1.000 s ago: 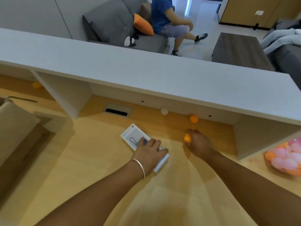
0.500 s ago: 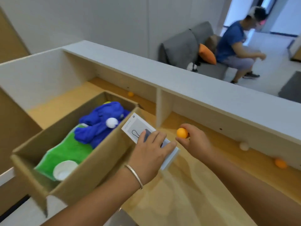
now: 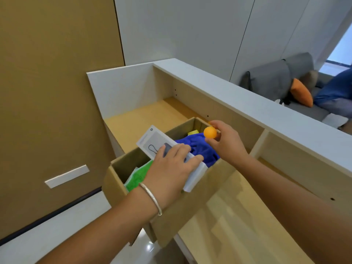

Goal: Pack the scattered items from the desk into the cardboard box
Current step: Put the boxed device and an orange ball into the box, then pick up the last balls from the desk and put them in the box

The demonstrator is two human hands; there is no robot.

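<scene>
Two items hang over the cardboard box (image 3: pixel 190 202) at the surface's left edge: left hand (image 3: pixel 171 168) grips a white carton (image 3: pixel 152 141), right hand (image 3: pixel 226 143) pinches an orange ball (image 3: pixel 210 132). Blue cloth (image 3: pixel 202 149) and green cloth (image 3: pixel 139 178) already lie inside.

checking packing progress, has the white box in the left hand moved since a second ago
Yes. The white box, held by the left hand, went from the desk surface to above the open cardboard box.

no readable text, white package (image 3: pixel 152 141) print illegible
</scene>
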